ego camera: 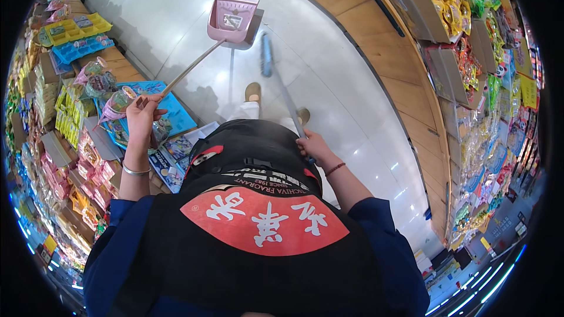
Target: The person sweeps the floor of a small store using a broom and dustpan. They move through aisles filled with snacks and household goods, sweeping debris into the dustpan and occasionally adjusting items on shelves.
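My left hand (pixel 142 116) grips the top of a long, tan dustpan handle (pixel 192 65). At its far end is a pink plastic dustpan (pixel 228 34) with a label and some small bits inside. Whether the pan touches the floor, I cannot tell. Lower down on the right, my right hand (pixel 318 146) is closed around the grey shaft of a broom (pixel 286 97). The blue bristle head (pixel 266 55), slightly blurred, lies to the right of the pan's handle and just ahead of my shoes (pixel 253 92).
Pale floor tiles (pixel 348 110) run between two store displays. Packaged sweets, a blue tray (pixel 176 112) and a yellow compartment tray (pixel 79 28) fill the left side. A wooden cabinet base (pixel 379 48) curves along the right, below cardboard boxes (pixel 418 4) of wrapped goods.
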`<state>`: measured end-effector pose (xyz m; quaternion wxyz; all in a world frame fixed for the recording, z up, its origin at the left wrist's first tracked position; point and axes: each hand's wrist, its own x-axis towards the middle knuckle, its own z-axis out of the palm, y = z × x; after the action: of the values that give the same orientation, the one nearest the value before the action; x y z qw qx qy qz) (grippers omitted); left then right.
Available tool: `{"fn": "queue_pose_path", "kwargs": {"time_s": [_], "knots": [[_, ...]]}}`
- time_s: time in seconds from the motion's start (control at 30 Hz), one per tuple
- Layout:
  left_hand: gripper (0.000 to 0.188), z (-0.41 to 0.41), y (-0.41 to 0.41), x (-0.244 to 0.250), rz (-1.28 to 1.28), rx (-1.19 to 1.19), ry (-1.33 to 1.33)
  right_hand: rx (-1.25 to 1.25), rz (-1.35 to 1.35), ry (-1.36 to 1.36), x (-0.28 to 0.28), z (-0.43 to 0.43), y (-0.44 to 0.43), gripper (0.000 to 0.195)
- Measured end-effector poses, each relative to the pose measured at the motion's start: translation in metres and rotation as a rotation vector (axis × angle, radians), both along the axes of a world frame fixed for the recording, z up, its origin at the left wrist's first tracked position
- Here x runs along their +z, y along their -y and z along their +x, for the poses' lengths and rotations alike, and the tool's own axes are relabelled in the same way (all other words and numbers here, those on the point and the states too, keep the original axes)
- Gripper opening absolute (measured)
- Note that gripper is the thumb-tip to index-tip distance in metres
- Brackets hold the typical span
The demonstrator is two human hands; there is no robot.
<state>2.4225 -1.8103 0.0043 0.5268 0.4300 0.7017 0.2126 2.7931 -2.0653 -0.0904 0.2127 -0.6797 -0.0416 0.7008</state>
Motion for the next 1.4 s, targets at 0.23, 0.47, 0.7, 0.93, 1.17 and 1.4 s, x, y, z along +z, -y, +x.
{"fn": "queue_pose_path", "kwargs": {"time_s": [0.23, 0.47, 0.7, 0.93, 1.17, 1.4], "knots": [[0.012, -0.015, -0.005, 0.002, 0.05, 0.03, 0.022, 0.188, -0.043, -0.087, -0.057, 0.0, -0.089, 0.005], [0.012, -0.033, -0.004, -0.012, 0.062, 0.056, 0.005, 0.067, -0.093, 0.053, -0.032, 0.063, -0.101, 0.007], [0.012, -0.032, 0.016, -0.024, -0.009, 0.114, -0.049, -0.028, -0.06, 0.068, 0.005, 0.093, -0.093, 0.01], [0.009, -0.016, 0.037, -0.014, -0.094, 0.181, -0.088, -0.073, 0.193, -0.129, -0.084, 0.079, -0.197, 0.022], [0.008, 0.004, 0.052, -0.021, -0.116, 0.203, -0.075, 0.381, 0.126, 0.38, -0.127, 0.051, -0.327, 0.012], [0.007, 0.028, 0.04, -0.03, -0.132, 0.172, -0.06, 0.056, 0.126, 0.223, -0.144, 0.104, -0.17, 0.015]]}}
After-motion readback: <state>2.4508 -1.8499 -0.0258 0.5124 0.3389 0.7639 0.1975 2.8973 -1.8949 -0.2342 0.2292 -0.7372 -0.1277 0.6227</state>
